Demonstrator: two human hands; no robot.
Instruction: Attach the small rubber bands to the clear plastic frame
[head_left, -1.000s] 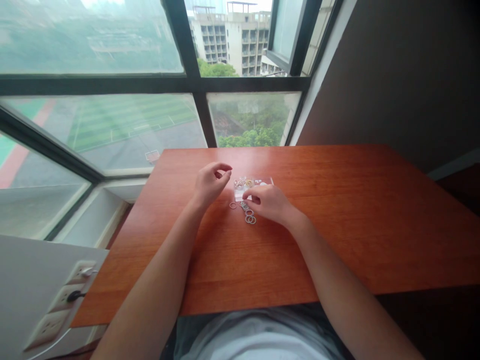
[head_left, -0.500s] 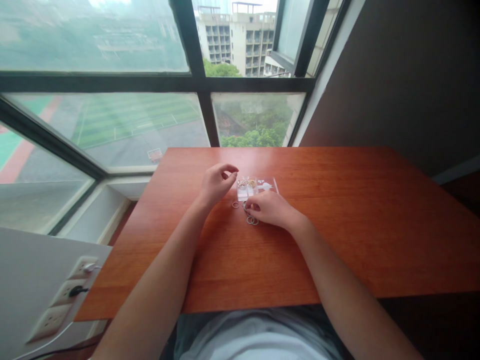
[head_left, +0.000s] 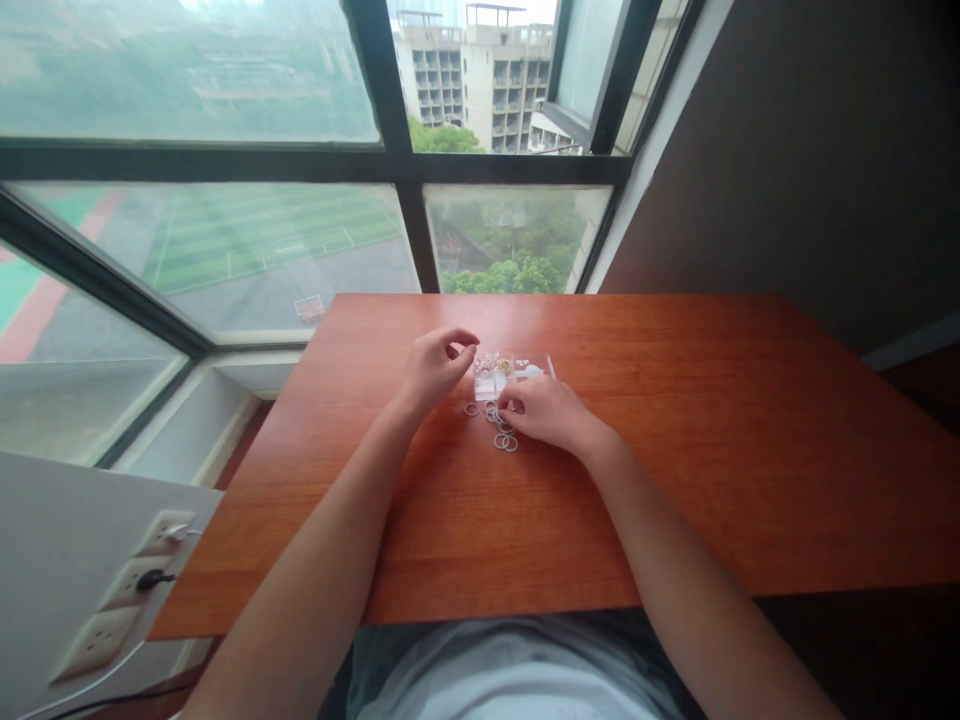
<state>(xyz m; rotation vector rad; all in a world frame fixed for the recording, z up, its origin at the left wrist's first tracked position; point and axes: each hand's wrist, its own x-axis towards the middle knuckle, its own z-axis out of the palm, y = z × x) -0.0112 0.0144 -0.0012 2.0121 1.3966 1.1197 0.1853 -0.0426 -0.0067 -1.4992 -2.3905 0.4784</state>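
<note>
A small clear plastic box (head_left: 486, 386) stands on the table, with silver and gold-coloured rings (head_left: 505, 367) in its compartments. My left hand (head_left: 439, 365) is at the box's back left corner, thumb and forefinger curled together; whatever lies between the tips is too small to tell. In front of the box lie several loose silver rings (head_left: 505, 442), and one single ring (head_left: 471, 409) sits apart to the left. Over the right side of these rings, my right hand (head_left: 547, 408) has its fingers closed in a pinch. Its fingertips hide what they may hold.
The reddish wooden table (head_left: 712, 430) stretches far to the right. Large windows (head_left: 285, 240) rise behind it, and a dark wall (head_left: 810, 150) stands on the right. Sockets with plugs and cables (head_left: 154, 580) are at the lower left, beside the table edge.
My right hand has shifted slightly to the right and back, uncovering more of the loose rings. My left hand has stayed almost in place.
</note>
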